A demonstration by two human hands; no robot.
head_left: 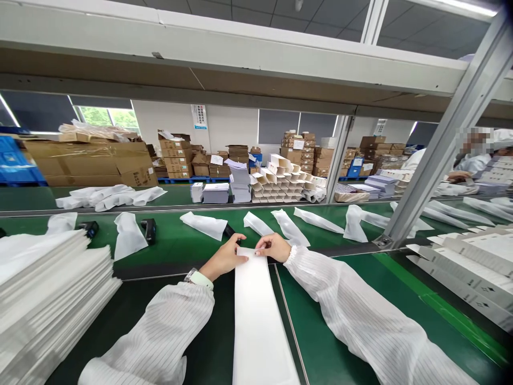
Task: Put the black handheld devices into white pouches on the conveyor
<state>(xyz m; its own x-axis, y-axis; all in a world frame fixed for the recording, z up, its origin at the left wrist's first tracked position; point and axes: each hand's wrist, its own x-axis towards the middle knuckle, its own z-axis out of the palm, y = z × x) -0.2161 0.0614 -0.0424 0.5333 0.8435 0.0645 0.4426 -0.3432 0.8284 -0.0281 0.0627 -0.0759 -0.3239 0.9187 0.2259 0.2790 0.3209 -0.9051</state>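
A long white sleeve bag (256, 315) lies lengthwise in front of me, its near end running out of view at the bottom. At its far end, my left hand (225, 259) has the thumb over the left corner and the forefinger curled beyond the edge. My right hand (274, 248) pinches the same end at its right side. Just beyond my left hand, a dark object (229, 231) pokes out from a white sleeve (205, 224) on the green belt (168, 248). Whether anything is inside the bag I hold cannot be made out.
A tall stack of white sleeves (60, 299) stands at left. Black devices (149, 231) and several wrapped pieces lie along the belt. Flat white cartons (473, 272) are piled at right, beside a slanted metal post (436, 144). A shelf (240, 69) spans overhead. Another person (476, 160) works at far right.
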